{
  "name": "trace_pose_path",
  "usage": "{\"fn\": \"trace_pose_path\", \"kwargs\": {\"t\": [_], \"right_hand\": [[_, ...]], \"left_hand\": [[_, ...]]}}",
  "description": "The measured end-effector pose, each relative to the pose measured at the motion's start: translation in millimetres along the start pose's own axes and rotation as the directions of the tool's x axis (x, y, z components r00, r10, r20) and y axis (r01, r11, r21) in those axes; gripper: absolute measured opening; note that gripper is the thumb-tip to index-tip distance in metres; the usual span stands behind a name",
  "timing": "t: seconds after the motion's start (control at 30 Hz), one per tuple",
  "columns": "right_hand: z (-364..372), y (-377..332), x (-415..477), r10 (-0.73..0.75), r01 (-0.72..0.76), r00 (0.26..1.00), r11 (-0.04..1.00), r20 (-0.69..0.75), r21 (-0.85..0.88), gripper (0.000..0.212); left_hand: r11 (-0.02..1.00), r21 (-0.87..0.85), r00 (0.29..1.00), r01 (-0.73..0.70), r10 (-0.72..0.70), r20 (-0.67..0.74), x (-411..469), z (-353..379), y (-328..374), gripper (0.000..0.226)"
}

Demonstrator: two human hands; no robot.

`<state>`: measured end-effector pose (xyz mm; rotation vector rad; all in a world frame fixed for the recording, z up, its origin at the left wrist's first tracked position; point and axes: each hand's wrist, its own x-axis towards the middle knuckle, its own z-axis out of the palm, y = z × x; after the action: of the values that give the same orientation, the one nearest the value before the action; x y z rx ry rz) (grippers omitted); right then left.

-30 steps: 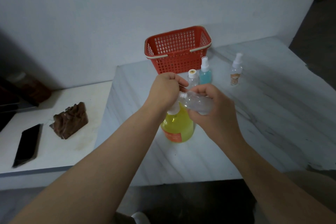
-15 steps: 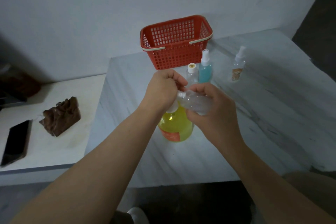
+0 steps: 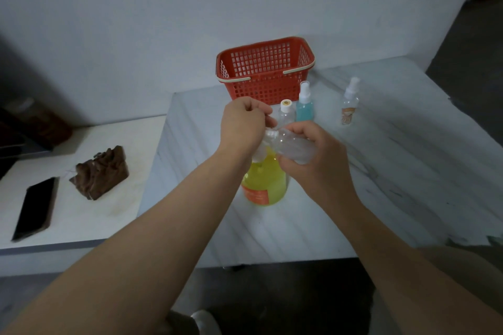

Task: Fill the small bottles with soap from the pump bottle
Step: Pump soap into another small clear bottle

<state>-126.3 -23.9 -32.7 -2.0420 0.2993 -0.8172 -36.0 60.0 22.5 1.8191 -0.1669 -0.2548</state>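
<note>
The scene is dim and bluish-grey, with a deep shadow over the left of the wall point(image 3: 163, 22), softer light on the counter point(image 3: 394, 171), wide-angle bending toward the frame edges, and a slightly smeared phone point(image 3: 35, 207) at left.

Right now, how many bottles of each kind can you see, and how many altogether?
Pump bottle: 1
Spray bottles: 2 (blue spray bottle, labelled spray bottle)
Plain small bottles: 2 (held bottle in the right hand, capped bottle)
Total: 5

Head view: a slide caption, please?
The right hand holds a clear bottle at the pump bottle; left hand grips its pump.
</note>
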Motion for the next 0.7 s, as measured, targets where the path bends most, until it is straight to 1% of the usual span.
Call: {"fn": "trace_pose_path", "kwargs": {"t": [0.07, 0.13, 0.17, 0.23, 0.37, 0.57, 0.7], "right_hand": [[0.7, -0.3, -0.6, -0.013, 0.013, 1.0, 1.0, -0.009, -0.006, 0.034], [1.4, -1.2, -1.1, -0.023, 0.023, 1.0, 1.0, -0.02, -0.003, 0.031], [1.8, -1.7, -0.9, -0.026, 0.026, 0.999, 1.0, -0.023, -0.002, 0.03], [2.5, -1.6, -0.1, -0.038, 0.038, 0.999, 0.999, -0.026, -0.007, 0.029], [2.8, 0.3, 1.8, -0.04, 0.04, 0.999, 0.999, -0.015, -0.019, 0.027], [3.1, 0.8, -0.7, 0.01, -0.01, 1.0, 1.0, 0.002, 0.004, 0.028], [5.9, 4.1, -1.0, 0.041, -0.041, 0.999, 0.999, 0.009, -0.002, 0.027]], "left_hand": [[0.992, -0.119, 0.999, 0.035, -0.033, 0.016, -4.2, -1.7, 1.6, 0.024], [0.966, -0.238, 0.994, 0.104, -0.094, 0.055, -6.8, -4.6, 3.5, 0.023], [0.954, -0.268, 0.99, 0.133, -0.117, 0.074, -6.9, -6.0, 3.9, 0.023], [0.964, -0.227, 0.988, 0.137, -0.117, 0.099, -6.0, -7.8, 2.2, 0.025], [0.994, -0.097, 0.993, 0.054, -0.043, 0.106, -5.7, -6.4, -5.6, 0.03], [0.996, 0.056, 0.992, -0.076, 0.07, 0.109, -5.1, -4.5, -10.7, 0.038], [0.994, 0.079, 0.993, -0.079, 0.072, 0.088, -4.3, -0.7, -14.4, 0.039]]}}
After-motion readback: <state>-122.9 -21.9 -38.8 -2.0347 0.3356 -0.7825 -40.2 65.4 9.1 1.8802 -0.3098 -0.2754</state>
